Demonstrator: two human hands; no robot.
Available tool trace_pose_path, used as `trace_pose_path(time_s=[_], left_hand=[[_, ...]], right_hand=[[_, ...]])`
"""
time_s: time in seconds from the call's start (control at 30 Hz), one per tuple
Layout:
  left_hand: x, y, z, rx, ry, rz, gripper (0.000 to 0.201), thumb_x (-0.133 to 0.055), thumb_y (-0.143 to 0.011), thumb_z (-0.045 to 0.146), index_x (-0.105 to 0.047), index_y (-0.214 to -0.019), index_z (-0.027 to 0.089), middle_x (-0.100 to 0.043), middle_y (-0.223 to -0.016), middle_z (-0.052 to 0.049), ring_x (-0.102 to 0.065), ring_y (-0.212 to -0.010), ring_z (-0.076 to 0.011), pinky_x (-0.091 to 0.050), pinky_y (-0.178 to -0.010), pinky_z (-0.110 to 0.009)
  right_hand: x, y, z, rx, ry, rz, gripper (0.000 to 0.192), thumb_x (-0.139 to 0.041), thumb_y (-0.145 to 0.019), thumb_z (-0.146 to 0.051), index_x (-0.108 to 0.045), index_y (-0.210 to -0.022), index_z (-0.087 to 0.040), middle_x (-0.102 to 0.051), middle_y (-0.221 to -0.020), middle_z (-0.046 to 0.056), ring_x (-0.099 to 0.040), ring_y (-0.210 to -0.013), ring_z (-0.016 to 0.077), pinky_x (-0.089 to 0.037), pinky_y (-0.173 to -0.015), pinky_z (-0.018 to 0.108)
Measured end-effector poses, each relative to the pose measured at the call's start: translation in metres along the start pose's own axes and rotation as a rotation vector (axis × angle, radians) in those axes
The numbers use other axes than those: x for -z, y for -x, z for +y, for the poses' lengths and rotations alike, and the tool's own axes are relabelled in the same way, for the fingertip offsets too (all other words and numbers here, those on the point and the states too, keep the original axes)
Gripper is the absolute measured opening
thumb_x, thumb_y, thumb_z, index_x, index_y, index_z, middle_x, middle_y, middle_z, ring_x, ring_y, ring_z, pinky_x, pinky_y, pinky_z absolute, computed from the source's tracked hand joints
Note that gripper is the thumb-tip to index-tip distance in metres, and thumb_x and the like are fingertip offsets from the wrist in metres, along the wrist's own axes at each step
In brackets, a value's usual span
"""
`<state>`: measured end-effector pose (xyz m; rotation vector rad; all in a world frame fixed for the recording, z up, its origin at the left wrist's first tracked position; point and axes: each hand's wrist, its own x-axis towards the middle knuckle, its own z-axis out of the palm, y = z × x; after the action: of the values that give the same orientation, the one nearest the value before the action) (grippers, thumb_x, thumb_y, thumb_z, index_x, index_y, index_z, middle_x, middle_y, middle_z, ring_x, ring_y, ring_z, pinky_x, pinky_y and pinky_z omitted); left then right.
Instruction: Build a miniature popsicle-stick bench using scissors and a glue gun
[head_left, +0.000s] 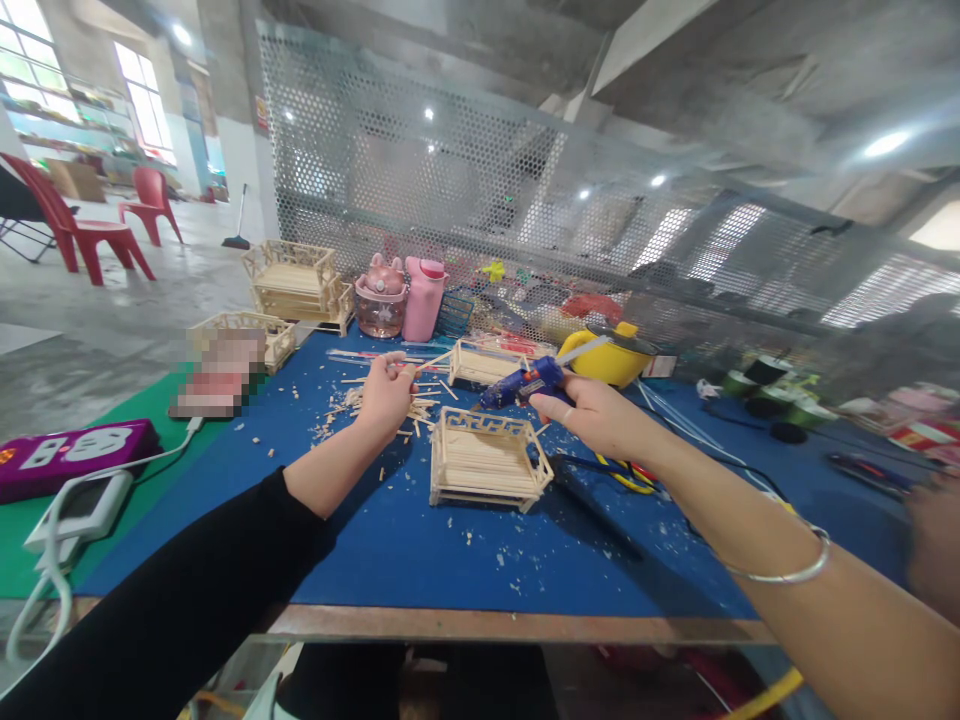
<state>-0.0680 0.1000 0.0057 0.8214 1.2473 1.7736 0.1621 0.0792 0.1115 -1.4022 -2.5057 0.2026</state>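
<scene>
We see our left hand (386,392) with its grip closed on a thin wooden stick (433,362), held above scattered sticks (375,400) on the blue desk (420,550). Our right hand (592,412) grips a blue glue gun (525,383), nozzle toward the stick. Between the hands, on the desk, sits a small stick-built bed (484,460).

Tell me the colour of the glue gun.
Blue, seen in the head view: glue gun in the right hand.
</scene>
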Motion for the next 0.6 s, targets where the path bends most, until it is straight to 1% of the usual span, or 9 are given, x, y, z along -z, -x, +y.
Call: trace_pose_path(time_s=[0.4, 0.53, 0.6], left_hand=[[0.0003, -0.0010, -0.0025, 0.004, -0.006, -0.013, 0.019, -0.052, -0.083, 0.015, -0.047, -0.102, 0.016, -0.059, -0.071, 0.001, -0.047, -0.045, -0.0039, -0.035, -0.042, -0.014], [0.0004, -0.0005, -0.0019, 0.011, -0.017, -0.008, 0.021, -0.052, -0.082, 0.016, -0.047, -0.102, 0.016, -0.060, -0.072, 0.000, -0.048, -0.046, -0.0042, -0.036, -0.042, -0.014], [0.0007, -0.0004, -0.0022, 0.012, -0.017, -0.007, 0.020, -0.052, -0.082, 0.016, -0.048, -0.102, 0.016, -0.060, -0.072, 0.001, -0.048, -0.046, -0.0042, -0.036, -0.042, -0.014]], right_hand=[[0.0001, 0.0014, 0.0031, 0.015, 0.039, 0.011, 0.038, -0.042, -0.085, -0.046, -0.065, -0.094, -0.018, -0.068, -0.088, 0.007, -0.061, -0.080, 0.0231, -0.047, -0.076, 0.031], [0.0047, 0.0036, 0.0047, 0.044, 0.046, 0.024, 0.038, -0.042, -0.085, -0.047, -0.066, -0.096, -0.019, -0.068, -0.083, 0.007, -0.063, -0.081, 0.0248, -0.048, -0.078, 0.034], [0.0088, 0.0055, 0.0064, 0.034, 0.048, 0.038, 0.038, -0.042, -0.085, -0.047, -0.066, -0.097, -0.020, -0.069, -0.080, 0.006, -0.063, -0.081, 0.0254, -0.049, -0.079, 0.035]])
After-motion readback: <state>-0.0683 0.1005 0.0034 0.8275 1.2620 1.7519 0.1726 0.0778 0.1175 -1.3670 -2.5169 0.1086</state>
